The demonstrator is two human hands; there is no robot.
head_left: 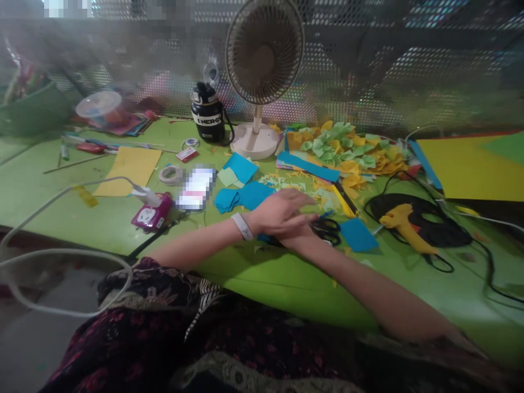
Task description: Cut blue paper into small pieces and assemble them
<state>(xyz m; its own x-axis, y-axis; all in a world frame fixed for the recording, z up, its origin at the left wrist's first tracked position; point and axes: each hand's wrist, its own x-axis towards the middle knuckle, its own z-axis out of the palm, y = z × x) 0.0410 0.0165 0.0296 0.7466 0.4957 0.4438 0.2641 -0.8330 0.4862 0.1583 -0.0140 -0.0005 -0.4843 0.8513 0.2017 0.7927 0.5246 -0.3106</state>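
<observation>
My left hand [282, 210], with a pale band [242, 226] at its wrist, lies across my right hand, its fingers stretched out to the right. Beneath it, my right hand [295, 232] is mostly covered, so its fingers cannot be seen. Black-handled scissors [333, 232] rest just right of the hands. Blue paper pieces [254, 195] lie beyond the left hand, and a blue paper square [359, 234] sits beside the scissors. Farther off is a yellow cutter [344, 199], near small green and yellow scraps.
Along the back stand a fan [254, 141], a black bottle [208, 123] and a heap of green and yellow paper pieces [339, 144]. A yellow glue gun [403, 225] lies at right with its cable. At left are a phone [196, 188] and a purple power socket [152, 214].
</observation>
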